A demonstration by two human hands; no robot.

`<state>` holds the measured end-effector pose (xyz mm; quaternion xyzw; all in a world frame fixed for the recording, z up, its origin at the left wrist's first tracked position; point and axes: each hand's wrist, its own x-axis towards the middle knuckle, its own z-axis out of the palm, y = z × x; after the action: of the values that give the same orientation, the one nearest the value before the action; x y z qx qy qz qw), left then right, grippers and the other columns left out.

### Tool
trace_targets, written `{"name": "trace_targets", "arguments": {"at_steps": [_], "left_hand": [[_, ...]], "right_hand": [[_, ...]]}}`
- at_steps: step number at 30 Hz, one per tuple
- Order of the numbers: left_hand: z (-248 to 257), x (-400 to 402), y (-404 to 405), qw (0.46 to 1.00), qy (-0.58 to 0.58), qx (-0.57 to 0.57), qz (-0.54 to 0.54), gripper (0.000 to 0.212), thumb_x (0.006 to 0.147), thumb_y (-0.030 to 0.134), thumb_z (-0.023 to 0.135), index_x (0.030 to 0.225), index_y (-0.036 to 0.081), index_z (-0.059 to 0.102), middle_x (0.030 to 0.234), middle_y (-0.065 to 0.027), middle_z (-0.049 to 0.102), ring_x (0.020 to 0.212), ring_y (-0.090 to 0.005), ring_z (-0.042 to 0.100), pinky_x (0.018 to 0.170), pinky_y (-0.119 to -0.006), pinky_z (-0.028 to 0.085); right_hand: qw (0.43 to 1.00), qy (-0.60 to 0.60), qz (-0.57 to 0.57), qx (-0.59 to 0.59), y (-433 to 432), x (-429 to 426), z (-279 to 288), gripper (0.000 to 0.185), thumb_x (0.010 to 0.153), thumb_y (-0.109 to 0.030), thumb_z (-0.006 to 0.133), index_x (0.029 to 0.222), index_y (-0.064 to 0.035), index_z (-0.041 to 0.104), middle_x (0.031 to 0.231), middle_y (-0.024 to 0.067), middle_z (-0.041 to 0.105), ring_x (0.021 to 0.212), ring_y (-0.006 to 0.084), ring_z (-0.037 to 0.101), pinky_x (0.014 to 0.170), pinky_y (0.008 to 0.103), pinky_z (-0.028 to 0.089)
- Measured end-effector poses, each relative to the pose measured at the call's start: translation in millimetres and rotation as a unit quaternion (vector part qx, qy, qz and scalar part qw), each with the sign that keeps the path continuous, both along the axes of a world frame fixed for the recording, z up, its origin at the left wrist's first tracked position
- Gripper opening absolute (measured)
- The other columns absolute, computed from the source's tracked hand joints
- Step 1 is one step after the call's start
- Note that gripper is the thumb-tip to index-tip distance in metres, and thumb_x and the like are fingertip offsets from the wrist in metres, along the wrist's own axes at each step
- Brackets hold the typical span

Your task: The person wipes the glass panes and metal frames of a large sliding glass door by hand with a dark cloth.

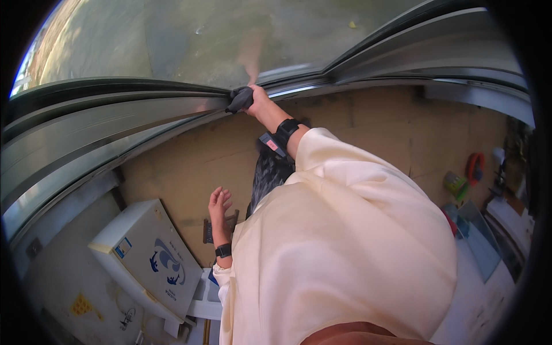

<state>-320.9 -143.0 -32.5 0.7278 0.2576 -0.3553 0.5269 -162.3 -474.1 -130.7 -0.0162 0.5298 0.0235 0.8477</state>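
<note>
My right hand (259,101) grips a bunched dark grey cloth (241,99) against the metal frame (172,95) of a glass window or sliding door. The glass pane (207,47) beyond shows a faint reflection of the hand and forearm. A black strap holding a small dark device (272,144) circles my right wrist. Lower down, my left hand (220,200) hangs beside my body, its fingers loosely curled around nothing. It wears a black wristband (223,250). Behind it, a small dark stool (208,230) is partly hidden by the forearm.
A white Aucma freezer (151,263) with blue dolphin drawings stands at lower left. Tan floor (366,116) runs along the frame. On the right are a green container (455,185), an orange ring-shaped object (475,168) and a bluish sheet (481,246). A yellow item (82,305) shows at far left.
</note>
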Motion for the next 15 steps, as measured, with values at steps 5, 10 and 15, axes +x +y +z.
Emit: {"name": "trace_targets", "arguments": {"at_steps": [5, 10, 15], "left_hand": [[4.5, 3.9, 8.9, 1.0, -0.012, 0.01, 0.01, 0.038, 0.092, 0.023, 0.053, 0.125, 0.007, 0.047, 0.114, -0.0088, 0.059, 0.101, -0.0177, 0.058, 0.08, -0.031, 0.046], [-30.4, -13.1, 28.0, 0.999, 0.033, 0.012, 0.014, 0.036, 0.093, 0.025, 0.051, 0.124, 0.007, 0.047, 0.115, -0.0091, 0.059, 0.1, -0.0175, 0.058, 0.08, -0.033, 0.046], [-26.9, 6.6, 2.7, 1.0, 0.019, 0.002, -0.021, 0.035, 0.092, 0.023, 0.051, 0.123, 0.007, 0.048, 0.114, -0.0084, 0.059, 0.1, -0.017, 0.058, 0.079, -0.032, 0.047]], "right_hand": [[0.994, 0.007, -0.108, -0.018, -87.2, -52.8, -6.6, 0.023, 0.086, -0.028, 0.042, 0.088, -0.0097, 0.056, 0.086, 0.0052, 0.063, 0.082, 0.0237, 0.063, 0.073, 0.044, 0.053], [0.967, 0.017, -0.24, -0.077, -175.6, -102.1, 26.1, 0.024, 0.088, -0.026, 0.039, 0.085, -0.0087, 0.055, 0.083, 0.0063, 0.062, 0.077, 0.0247, 0.062, 0.071, 0.0391, 0.053], [0.98, 0.012, -0.171, -0.098, -100.8, -61.2, 40.9, 0.019, 0.083, -0.025, 0.044, 0.088, -0.01, 0.054, 0.085, 0.0049, 0.06, 0.081, 0.0224, 0.059, 0.07, 0.0419, 0.05]]}}
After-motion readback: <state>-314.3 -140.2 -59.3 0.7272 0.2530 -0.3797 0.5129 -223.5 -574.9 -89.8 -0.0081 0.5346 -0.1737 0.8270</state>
